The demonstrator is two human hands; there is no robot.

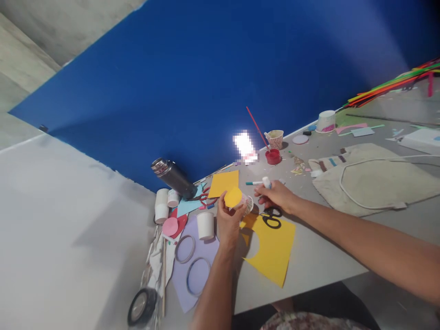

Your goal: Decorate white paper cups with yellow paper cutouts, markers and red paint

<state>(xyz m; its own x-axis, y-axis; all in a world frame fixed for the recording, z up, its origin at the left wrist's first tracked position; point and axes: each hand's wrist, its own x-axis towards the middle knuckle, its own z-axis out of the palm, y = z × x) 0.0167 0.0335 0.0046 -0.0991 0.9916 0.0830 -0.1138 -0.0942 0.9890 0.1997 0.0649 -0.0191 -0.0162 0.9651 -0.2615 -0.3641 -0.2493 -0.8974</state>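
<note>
Lying at the far left of the desk (319,261): a black tape roll (141,306) at the 7 o'clock edge of the clutter, then two wire rings on a lilac sheet (192,266), a pink disc (169,226), white cups (161,205), and a dark metal flask (173,178) on its side at 11 o'clock.

Left hand (228,222): clenched around a patterned paper cup (246,203), with a yellow paper circle (233,197) pressed against the cup's near end; circle sits at the hand's 12 o'clock, above the fingertips.

Yellow sheet with a round cut-out (273,250): flat under both wrists, black scissors (271,217) resting on it.

Right hand (278,195): grasping a white-capped glue stick (266,182), just beside the cup at its 3 o'clock.

Further right: red paint pot (273,156), brush cup (275,139), cloth bag (371,181), coloured sticks (395,85) at 1 o'clock.
</note>
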